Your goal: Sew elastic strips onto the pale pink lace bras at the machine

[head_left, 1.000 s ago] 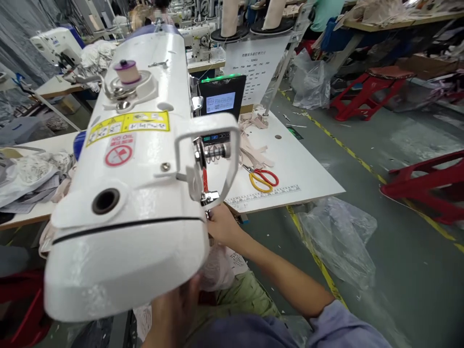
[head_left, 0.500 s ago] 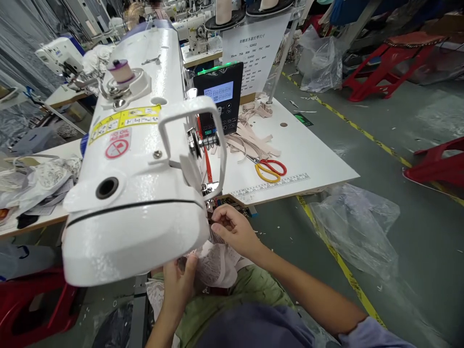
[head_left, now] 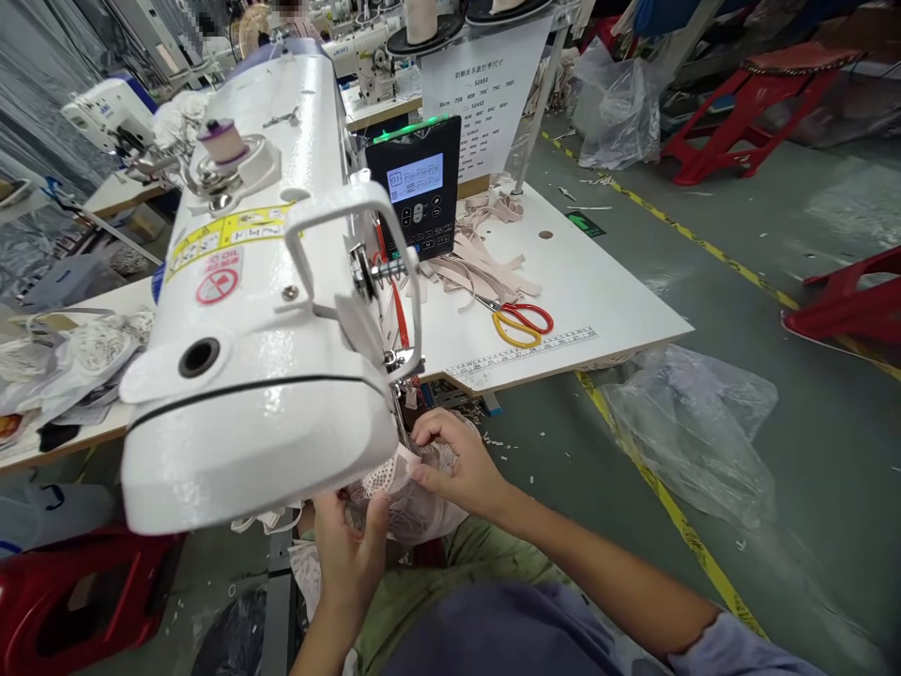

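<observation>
Lace cloth (head_left: 417, 516) lay between the left hand (head_left: 352, 552) and the right hand (head_left: 463, 474), beside the sewing machine's (head_left: 260, 432) rounded front.
Right thumb was clamped on the pale end of the patterned band (head_left: 380, 477), forefinger apart from it; left thumb met the lace, but its fingertips were hidden, so that grip could not be told. Judged best: light, even tension, band flat, loose mesh clear of the metal rod (head_left: 403, 421). Cloth looked thin and sheer, open-holed along the band, softly folded below. Machine shell: smooth, glossy white. Farther out, on the flat white tabletop (head_left: 609, 300): limp beige strips (head_left: 489, 268), scissors (head_left: 519, 324) with red and yellow loops, a ruler (head_left: 525, 352).
</observation>
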{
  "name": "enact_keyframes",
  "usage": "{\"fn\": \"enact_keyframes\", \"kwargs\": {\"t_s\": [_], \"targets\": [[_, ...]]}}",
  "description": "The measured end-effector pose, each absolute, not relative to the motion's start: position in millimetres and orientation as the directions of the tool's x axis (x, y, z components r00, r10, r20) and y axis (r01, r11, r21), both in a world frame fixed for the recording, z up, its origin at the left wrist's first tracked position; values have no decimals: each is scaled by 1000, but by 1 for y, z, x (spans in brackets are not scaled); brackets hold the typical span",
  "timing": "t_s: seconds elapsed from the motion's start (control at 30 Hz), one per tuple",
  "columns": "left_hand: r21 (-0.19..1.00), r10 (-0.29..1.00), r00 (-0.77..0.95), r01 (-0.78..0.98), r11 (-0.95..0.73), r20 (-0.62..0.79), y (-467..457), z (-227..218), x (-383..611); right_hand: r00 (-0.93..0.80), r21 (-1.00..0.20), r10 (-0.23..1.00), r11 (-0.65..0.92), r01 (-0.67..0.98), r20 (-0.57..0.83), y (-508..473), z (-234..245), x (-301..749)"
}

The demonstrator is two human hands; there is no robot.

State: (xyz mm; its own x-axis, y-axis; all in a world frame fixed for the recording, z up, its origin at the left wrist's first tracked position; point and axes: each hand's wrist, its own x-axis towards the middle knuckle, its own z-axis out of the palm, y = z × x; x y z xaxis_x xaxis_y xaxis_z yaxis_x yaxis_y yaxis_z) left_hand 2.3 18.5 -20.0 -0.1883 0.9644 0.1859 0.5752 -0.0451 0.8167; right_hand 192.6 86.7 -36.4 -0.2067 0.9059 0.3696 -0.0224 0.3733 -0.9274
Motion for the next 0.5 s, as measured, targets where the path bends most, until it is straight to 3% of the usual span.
{"fn": "enact_keyframes", "kwargs": {"t_s": [0.27, 0.4, 0.5], "targets": [[821, 964, -201, 570, -30, 175, 17, -18, 3, -286, -915, 892, 391, 99, 350, 85, -51, 200], [843, 966, -236, 536, 40, 105, 18, -15, 2, -425, -785, 798, 561, 262, 428, 87, -64, 211], [913, 966, -257, 394, 104, 1, 23, -7, -2, -471, -728, 774, 600, 332, 423, 80, -65, 221]]}}
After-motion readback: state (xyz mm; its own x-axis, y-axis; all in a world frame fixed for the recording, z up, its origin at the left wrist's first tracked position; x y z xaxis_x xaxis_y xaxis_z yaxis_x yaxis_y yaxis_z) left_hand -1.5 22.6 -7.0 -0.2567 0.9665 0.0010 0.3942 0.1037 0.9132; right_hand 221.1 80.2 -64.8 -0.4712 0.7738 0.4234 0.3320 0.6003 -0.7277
